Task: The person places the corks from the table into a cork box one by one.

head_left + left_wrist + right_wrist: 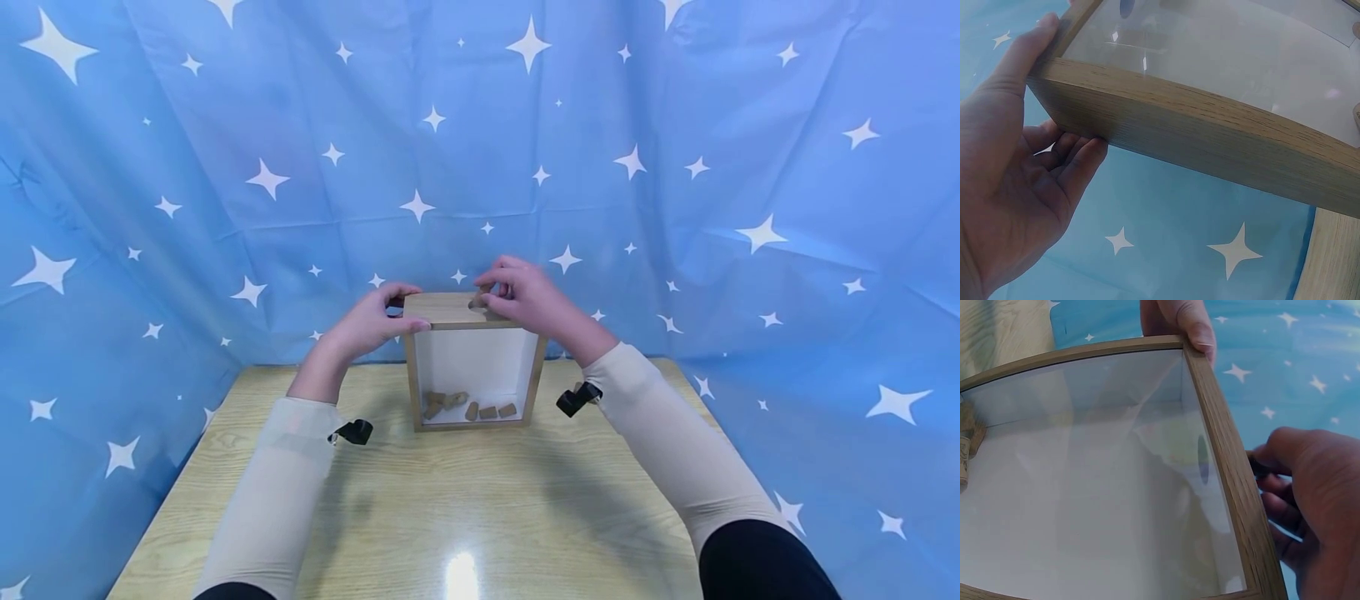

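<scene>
Pinching a cork [482, 293] at the hole [476, 306] mid-frame, the right hand [528, 296] was closer than the left hand [365, 323], which gripped the box [444, 308] by its left end.

Free passage lies before you over the near pale wooden tabletop [465, 483], between your pale-sleeved forearms [262, 492]; the upright, clear-fronted wooden box [442, 309] bounds it on the far side. Your left hand [366, 322] bars the box's left end, your right hand [531, 298] the round top hole [476, 306]; the blue star-patterned curtain [480, 133] stands beyond.
</scene>
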The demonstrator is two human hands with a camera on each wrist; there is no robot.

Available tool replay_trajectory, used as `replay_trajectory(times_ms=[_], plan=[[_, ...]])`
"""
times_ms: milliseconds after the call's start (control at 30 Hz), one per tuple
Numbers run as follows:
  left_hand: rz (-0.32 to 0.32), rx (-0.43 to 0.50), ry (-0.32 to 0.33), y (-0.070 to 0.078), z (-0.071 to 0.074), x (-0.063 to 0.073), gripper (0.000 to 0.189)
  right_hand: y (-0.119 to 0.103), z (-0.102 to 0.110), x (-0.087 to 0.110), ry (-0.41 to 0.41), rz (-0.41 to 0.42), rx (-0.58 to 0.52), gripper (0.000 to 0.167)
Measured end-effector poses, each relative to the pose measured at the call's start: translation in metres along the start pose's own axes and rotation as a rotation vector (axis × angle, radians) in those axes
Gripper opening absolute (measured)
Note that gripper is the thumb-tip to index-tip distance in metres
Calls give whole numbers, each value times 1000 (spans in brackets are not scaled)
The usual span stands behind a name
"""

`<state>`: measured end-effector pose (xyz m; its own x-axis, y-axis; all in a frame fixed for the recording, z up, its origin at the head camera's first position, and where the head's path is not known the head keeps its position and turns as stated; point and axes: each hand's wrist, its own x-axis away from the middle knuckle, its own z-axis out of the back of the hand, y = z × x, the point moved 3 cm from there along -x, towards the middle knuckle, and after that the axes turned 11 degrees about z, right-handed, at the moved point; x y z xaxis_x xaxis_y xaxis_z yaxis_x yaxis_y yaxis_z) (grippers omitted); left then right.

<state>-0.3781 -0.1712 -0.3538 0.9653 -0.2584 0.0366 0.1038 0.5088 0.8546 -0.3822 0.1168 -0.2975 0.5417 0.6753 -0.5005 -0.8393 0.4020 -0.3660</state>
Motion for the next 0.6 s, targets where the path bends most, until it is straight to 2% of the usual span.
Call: replay_trajectory(times_ms=[333, 600], plan=[[-3, 8, 1, 0, 0, -1, 75, 4, -4, -2, -33, 0, 9, 24], [-3, 5, 4, 0, -1, 0, 75, 4, -4, -2, -27, 10, -1, 22]])
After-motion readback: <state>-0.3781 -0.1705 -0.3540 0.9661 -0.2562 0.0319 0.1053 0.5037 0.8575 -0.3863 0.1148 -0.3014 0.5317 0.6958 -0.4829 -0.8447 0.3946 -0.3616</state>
